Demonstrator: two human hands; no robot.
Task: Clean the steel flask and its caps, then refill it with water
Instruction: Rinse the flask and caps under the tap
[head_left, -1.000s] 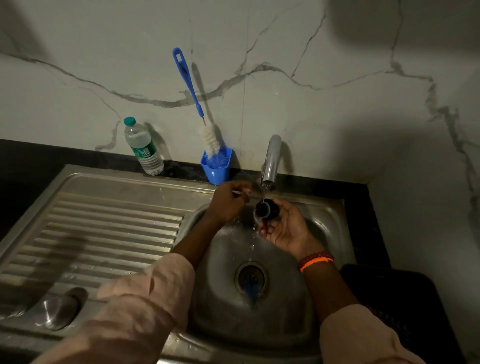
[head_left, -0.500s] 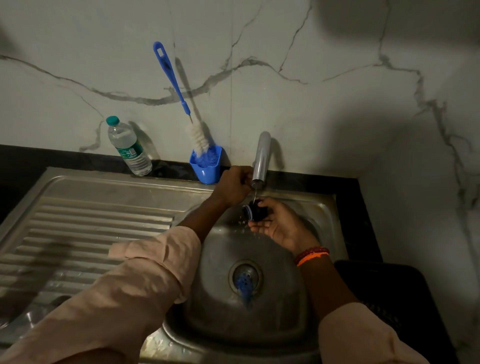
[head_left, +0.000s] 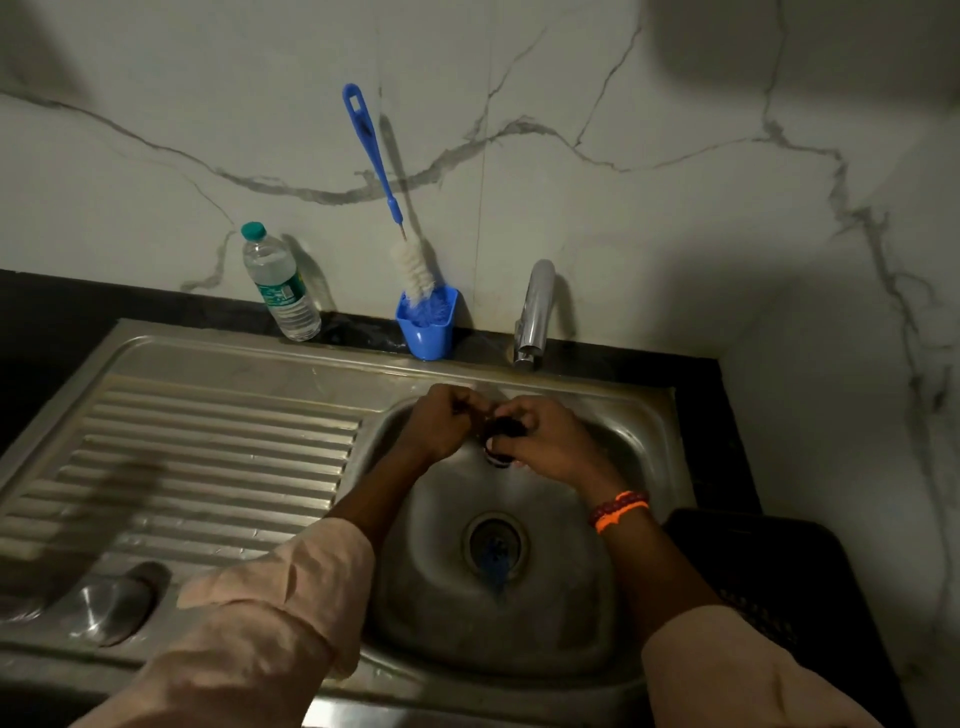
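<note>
Over the sink (head_left: 644, 415), the right hand (head_left: 550, 441) holds a small black cap (head_left: 501, 441); the left hand (head_left: 441, 426) maybe pinches it. Wet, light, slippery: grip its sides.

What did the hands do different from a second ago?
The left hand left the tap and came down beside the right hand, which holds the black cap lower in the sink; no water stream shows. The bottle and brush stayed put.
</note>
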